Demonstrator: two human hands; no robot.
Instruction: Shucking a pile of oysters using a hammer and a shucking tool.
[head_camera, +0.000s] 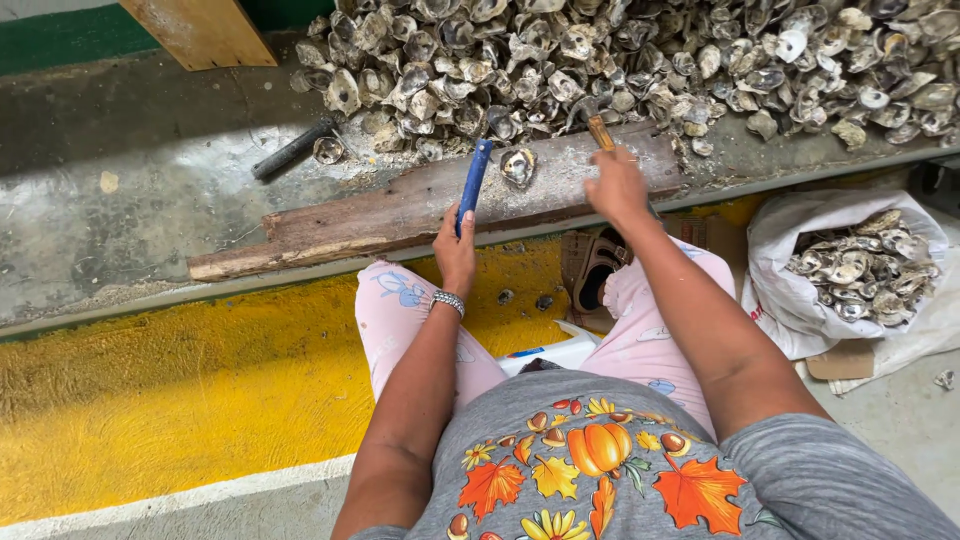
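On the worn plank (420, 205) an oyster (517, 165) lies, looking hard, rough-edged and probably slippery, best gripped across its rim, between the left hand (455, 245) wrapped round a blue-handled tool (473, 183) and the right hand (618, 185) clenching a wooden handle (600, 132).

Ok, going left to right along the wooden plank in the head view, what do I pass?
Dark tool lying on the concrete → blue-handled tool in the left hand → open oyster on the plank → right hand gripping a wooden handle → white bag of shells.
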